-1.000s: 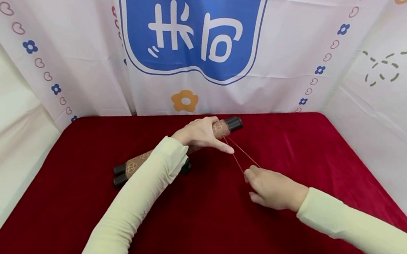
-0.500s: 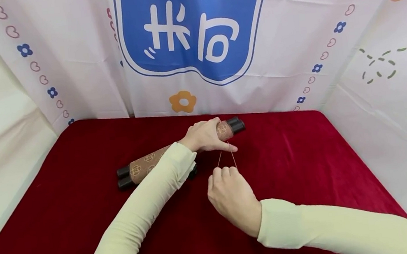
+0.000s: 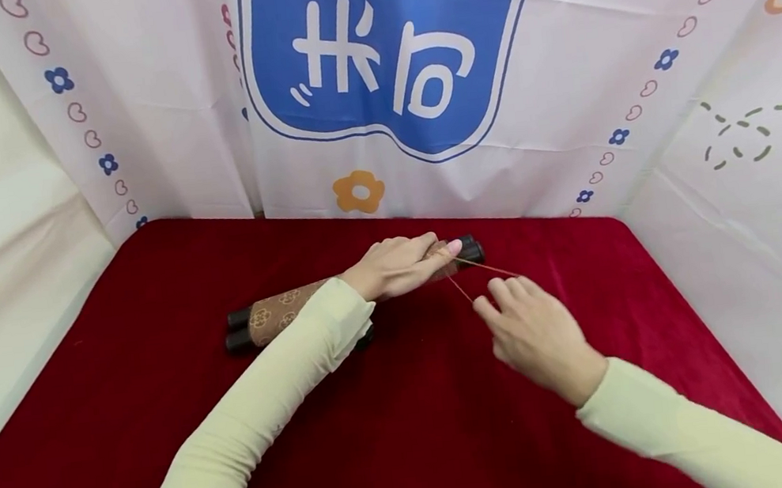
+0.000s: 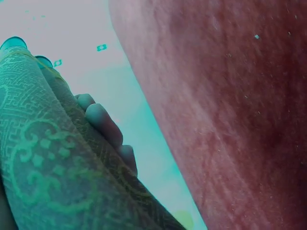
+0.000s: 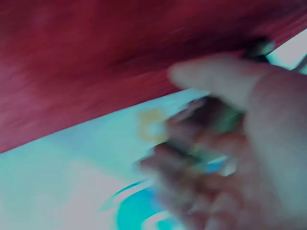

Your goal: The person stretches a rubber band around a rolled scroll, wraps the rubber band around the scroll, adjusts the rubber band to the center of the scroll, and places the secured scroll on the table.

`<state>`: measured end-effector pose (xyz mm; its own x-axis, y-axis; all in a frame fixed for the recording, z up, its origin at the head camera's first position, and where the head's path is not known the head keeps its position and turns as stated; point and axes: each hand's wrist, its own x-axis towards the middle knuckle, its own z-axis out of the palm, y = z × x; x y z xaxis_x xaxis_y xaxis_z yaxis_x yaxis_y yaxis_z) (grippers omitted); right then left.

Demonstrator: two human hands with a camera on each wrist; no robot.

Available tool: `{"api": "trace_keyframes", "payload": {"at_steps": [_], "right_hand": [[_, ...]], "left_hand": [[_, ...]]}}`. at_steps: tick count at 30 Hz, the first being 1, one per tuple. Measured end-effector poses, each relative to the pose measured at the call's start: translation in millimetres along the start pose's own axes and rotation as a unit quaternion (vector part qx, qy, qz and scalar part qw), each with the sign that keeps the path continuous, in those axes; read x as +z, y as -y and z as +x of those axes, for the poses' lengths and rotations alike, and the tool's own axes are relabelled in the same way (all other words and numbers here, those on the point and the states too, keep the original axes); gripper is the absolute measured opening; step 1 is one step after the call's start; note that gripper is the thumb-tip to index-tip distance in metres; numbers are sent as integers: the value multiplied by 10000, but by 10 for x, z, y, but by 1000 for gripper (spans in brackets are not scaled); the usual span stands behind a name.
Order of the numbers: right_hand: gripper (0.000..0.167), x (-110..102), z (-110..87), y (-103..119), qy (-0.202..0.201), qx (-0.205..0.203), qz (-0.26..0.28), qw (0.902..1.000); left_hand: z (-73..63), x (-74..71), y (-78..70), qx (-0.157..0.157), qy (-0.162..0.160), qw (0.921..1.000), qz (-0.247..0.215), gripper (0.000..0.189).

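A brown patterned scroll [image 3: 281, 307], rolled in two side-by-side rolls with black end knobs, lies slantwise under my left arm in the head view. My left hand [image 3: 399, 267] grips it near its right end, the thumb lying along the front. In the left wrist view, the fingers [image 4: 105, 125] curl round the far side of the scroll [image 4: 53, 143]. A thin rubber band [image 3: 488, 267] runs from that right end to my right hand [image 3: 539, 332], whose curled fingers hold it stretched. In the right wrist view, the right hand [image 5: 225, 139] is blurred; the band cannot be made out clearly.
Dark red velvet cloth [image 3: 411, 433] covers the table. A white printed curtain [image 3: 174, 155] with a blue emblem stands behind it, and pale fabric walls rise on the left and right. A small black object [image 3: 367, 337] shows under the left wrist.
My right hand has swung in towards the left, then back out to the right, with the band between it and the scroll. The left thumb has moved up against the scroll's right end.
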<state>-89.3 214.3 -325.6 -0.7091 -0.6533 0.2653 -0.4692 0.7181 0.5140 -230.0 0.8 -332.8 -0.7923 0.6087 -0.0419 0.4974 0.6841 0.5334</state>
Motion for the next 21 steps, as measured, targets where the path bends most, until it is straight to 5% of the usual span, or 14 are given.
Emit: {"api": "trace_keyframes", "payload": {"at_steps": [6, 12, 14, 21], "right_hand": [[40, 302, -79, -528, 148, -582, 775, 9952], [20, 582, 90, -631, 216, -956, 2231, 9699], [19, 655, 141, -606, 115, -921, 2745, 9571], [47, 754, 254, -442, -172, -868, 4569, 8851]], "left_hand": [[-61, 27, -97, 163, 192, 9997, -30, 51], [-147, 73, -144, 436, 333, 9985, -49, 40], [-180, 62, -160, 461, 337, 9983, -100, 44], [-243, -58, -193, 676, 220, 9968, -363, 39]]}}
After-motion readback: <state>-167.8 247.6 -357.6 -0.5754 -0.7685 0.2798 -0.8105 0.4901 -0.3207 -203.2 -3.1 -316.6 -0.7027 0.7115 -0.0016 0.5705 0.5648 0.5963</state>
